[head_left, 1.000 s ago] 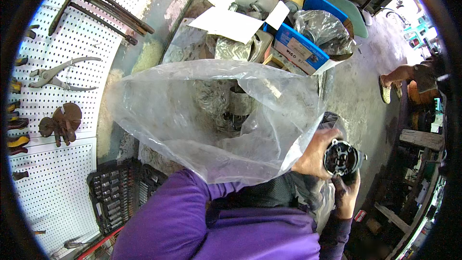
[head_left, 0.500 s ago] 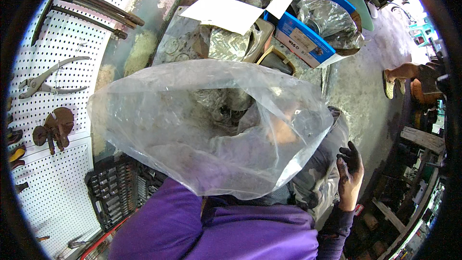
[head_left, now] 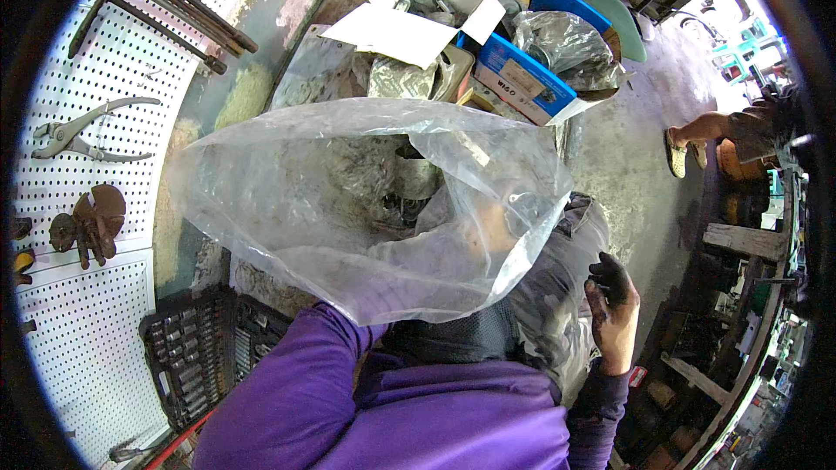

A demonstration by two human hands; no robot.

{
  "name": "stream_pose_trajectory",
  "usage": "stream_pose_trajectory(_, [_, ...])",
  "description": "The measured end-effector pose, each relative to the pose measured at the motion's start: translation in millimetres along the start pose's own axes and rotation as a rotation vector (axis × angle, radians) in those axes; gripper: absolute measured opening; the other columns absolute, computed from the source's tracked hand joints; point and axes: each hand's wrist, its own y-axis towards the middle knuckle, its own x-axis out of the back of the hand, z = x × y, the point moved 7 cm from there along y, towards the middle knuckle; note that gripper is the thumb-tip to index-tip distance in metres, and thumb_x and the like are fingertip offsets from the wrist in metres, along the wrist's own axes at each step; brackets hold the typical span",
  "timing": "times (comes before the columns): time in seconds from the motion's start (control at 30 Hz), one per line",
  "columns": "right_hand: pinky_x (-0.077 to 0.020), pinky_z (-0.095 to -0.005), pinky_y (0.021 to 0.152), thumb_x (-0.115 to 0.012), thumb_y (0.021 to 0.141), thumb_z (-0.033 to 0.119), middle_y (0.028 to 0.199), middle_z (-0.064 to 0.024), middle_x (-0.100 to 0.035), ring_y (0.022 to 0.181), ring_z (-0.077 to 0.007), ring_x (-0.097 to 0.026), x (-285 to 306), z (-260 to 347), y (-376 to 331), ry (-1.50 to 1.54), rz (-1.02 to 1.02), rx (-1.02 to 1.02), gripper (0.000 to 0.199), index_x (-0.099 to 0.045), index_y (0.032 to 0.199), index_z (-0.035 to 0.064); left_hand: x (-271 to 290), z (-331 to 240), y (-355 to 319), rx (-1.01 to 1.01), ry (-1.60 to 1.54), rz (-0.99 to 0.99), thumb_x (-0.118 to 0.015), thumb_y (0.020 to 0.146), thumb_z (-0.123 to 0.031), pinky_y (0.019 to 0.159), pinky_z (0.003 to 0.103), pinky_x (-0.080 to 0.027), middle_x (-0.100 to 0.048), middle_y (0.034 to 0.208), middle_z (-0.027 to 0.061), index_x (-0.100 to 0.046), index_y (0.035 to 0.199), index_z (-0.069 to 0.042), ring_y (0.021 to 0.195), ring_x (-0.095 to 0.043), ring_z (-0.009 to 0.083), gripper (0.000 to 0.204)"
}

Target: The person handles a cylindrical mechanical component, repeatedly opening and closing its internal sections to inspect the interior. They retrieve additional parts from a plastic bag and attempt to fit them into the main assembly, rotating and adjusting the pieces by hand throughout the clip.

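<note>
A large clear plastic bag [head_left: 287, 209] spreads out in front of me, smudged and wide. My left arm, in a purple sleeve [head_left: 305, 361], reaches into or behind it. Through the cloudy film shows bare skin of my left hand [head_left: 489, 231]; its fingers are too blurred to make out. A dark metal part [head_left: 402, 207] also shows through the plastic, and I cannot tell whether it lies inside the bag. My right hand [head_left: 615, 309], its fingers blackened, hangs beside my camouflage trouser leg [head_left: 557, 296]. Its fingers are loosely bent and apart, holding nothing.
Beyond the bag stand an open white carton [head_left: 396, 33] and a blue box [head_left: 522, 78] with plastic-wrapped parts. On the left are a pegboard [head_left: 83, 296] with pliers [head_left: 87, 132] and an open socket set [head_left: 187, 352]. Wooden shelving [head_left: 744, 242] and another person's leg [head_left: 701, 130] are at right.
The whole view has shifted a little, so the surroundings sit further left. The bag's near edge has lifted away from me, showing more of my left sleeve. My right hand remains beside the leg.
</note>
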Motion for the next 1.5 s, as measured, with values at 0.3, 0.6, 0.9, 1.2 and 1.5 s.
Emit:
stream_pose_trajectory(0.3, [-0.0544,-0.0362,0.099,-0.072,0.098,0.013,0.117,-0.0163,-0.075,0.107,-0.0229,-0.071,6,-29,-17,0.000,-0.061,-0.009,0.046,-0.063,0.140,-0.0032,0,2,2,-0.006,0.058,0.001,-0.099,0.061,-0.028,0.100,0.045,-0.054,-0.068,0.119,0.0183,-0.060,0.128,-0.006,0.113,-0.068,0.0370,0.080])
stream_pose_trajectory(0.6, [-0.0556,-0.0350,0.097,-0.074,0.099,0.011,0.113,-0.0160,-0.076,0.106,-0.0216,-0.072,13,-60,-26,0.092,-0.125,-0.021,0.041,-0.065,0.137,-0.0024,-5,-2,8,-0.036,0.257,0.058,-0.099,0.062,-0.028,0.100,0.046,-0.054,-0.068,0.119,0.0183,-0.060,0.128,-0.006,0.113,-0.068,0.0370,0.080])
stream_pose_trajectory(0.9, [-0.0569,-0.0355,0.094,-0.075,0.097,0.011,0.115,-0.0184,-0.078,0.103,-0.0227,-0.075,21,-84,-43,0.145,-0.170,-0.034,0.041,-0.066,0.135,-0.0029,-22,-2,5,-0.092,0.837,0.263,-0.097,0.064,-0.034,0.102,0.051,-0.052,-0.058,0.130,0.0158,-0.056,0.136,-0.011,0.122,-0.060,0.0408,0.086])
stream_pose_trajectory(1.2, [-0.0565,-0.0355,0.095,-0.073,0.098,0.009,0.114,-0.0172,-0.077,0.103,-0.0226,-0.074,24,-95,-62,0.190,-0.194,-0.057,0.040,-0.066,0.135,-0.0042,-11,7,-13,-0.057,0.920,0.462,-0.092,0.073,-0.030,0.103,0.051,-0.054,-0.053,0.144,0.0221,-0.040,0.155,-0.012,0.127,-0.060,0.0454,0.099])
stream_pose_trajectory(1.5, [-0.0551,-0.0345,0.098,-0.074,0.099,0.010,0.115,-0.0152,-0.077,0.107,-0.0212,-0.073,31,-111,-71,0.214,-0.210,-0.081,0.036,-0.067,0.132,-0.0041,8,-84,-23,0.204,0.536,0.636,-0.088,0.082,-0.036,0.120,0.048,-0.043,-0.048,0.158,0.0263,-0.037,0.161,-0.003,0.144,-0.050,0.0451,0.099])
